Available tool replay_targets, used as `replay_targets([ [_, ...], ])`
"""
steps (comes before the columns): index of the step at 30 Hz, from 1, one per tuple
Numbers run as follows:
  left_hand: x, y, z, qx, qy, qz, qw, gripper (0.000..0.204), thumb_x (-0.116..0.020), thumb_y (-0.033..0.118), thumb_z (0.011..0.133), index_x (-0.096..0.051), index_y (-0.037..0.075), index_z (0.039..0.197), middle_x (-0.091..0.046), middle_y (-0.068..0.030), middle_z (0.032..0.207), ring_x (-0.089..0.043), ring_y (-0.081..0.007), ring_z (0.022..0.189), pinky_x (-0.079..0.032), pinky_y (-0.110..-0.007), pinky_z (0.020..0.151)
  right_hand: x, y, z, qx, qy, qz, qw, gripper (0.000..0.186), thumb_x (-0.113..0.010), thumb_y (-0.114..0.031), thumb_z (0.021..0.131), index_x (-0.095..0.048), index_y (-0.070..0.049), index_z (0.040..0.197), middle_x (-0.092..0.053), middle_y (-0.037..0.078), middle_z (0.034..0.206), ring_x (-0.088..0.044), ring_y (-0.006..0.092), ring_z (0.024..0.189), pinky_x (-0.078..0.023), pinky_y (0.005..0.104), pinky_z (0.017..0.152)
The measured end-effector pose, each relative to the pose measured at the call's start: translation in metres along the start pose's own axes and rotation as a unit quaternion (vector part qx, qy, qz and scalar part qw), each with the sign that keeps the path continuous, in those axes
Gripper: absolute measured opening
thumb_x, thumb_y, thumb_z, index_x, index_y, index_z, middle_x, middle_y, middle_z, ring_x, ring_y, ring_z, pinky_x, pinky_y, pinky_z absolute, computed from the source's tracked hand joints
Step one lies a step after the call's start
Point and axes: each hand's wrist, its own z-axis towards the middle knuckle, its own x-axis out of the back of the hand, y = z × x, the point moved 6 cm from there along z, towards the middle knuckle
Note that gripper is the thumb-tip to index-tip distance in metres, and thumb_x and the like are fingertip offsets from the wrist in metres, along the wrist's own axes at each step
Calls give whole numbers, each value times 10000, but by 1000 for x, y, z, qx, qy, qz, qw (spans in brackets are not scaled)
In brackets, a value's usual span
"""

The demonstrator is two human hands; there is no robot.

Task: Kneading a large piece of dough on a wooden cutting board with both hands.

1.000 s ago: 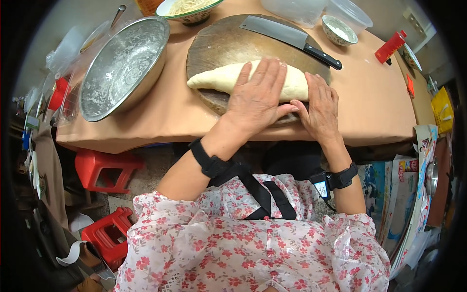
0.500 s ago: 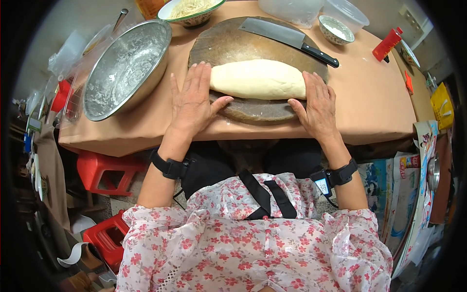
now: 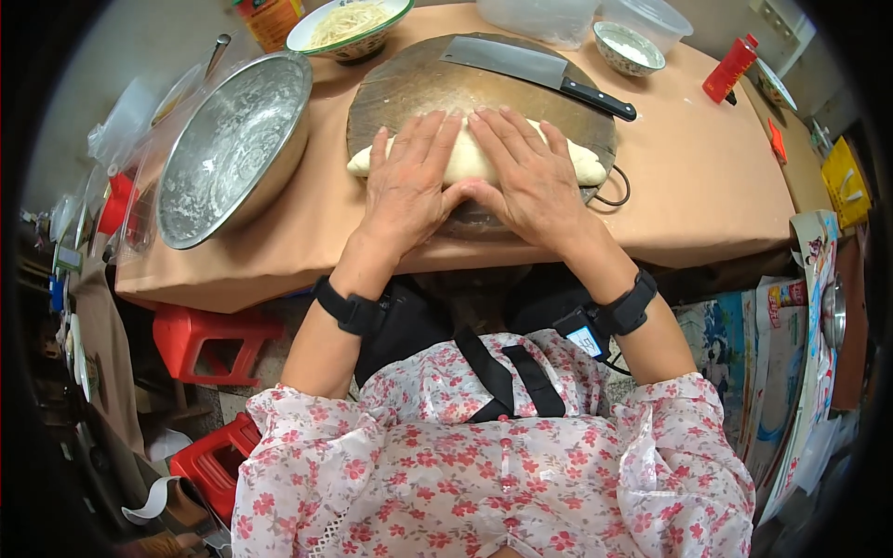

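Note:
A log of pale dough [image 3: 588, 167] lies crosswise on a round wooden chopping board [image 3: 409, 88]. Both my palms rest on it side by side: my left hand [image 3: 409, 181] covers its left half, and my right hand [image 3: 530, 177] its right half. The fingers are stretched out and point away from me, and my thumbs meet in the middle. Between and beyond my hands only the dough's ends and part of its middle show. At the board's far edge lies a cleaver [image 3: 507, 61], its black handle reaching right past the rim.
A floury metal basin [image 3: 233, 139] tilts at the left. Behind the board stand a bowl of shredded food [image 3: 363, 42], clear plastic tubs [image 3: 648, 14] and a bowl of white powder [image 3: 633, 60]. At the right is a red bottle [image 3: 730, 70]. Red stools [image 3: 209, 330] stand below the table.
My hands have moved inward from the two ends of the dough onto its top, thumbs now touching. The dough looks longer, with narrower ends.

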Motion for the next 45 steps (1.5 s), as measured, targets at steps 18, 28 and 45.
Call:
replay_targets([
  [18,13,-45,32,106,-249,-265,925,726,-774,422,792,-534,-13,1322,-649,-230,1190,-603,-370,1145,-442,-410,993,14,86,-27,-218,-165,257,927,777,-823,-379,728,-531,5,1336,-581,203,1284,-519,361,1223,-383,428,1054],
  [28,21,-34,31,93,-266,-252,926,814,-892,218,649,-518,-4,1336,-677,-176,1133,-624,-275,1105,-462,-348,967,19,74,-21,-233,-175,267,919,722,-873,-240,638,-526,-19,1231,-624,196,1151,-564,385,1142,-440,420,981],
  [45,46,-16,37,-20,-27,-6,999,526,-800,66,666,-561,107,1133,-617,-79,1036,-551,-283,1091,-291,-492,1044,42,58,-10,-46,59,63,995,561,-741,1,653,-538,-97,1167,-611,71,1068,-566,289,1020,-395,397,873],
])
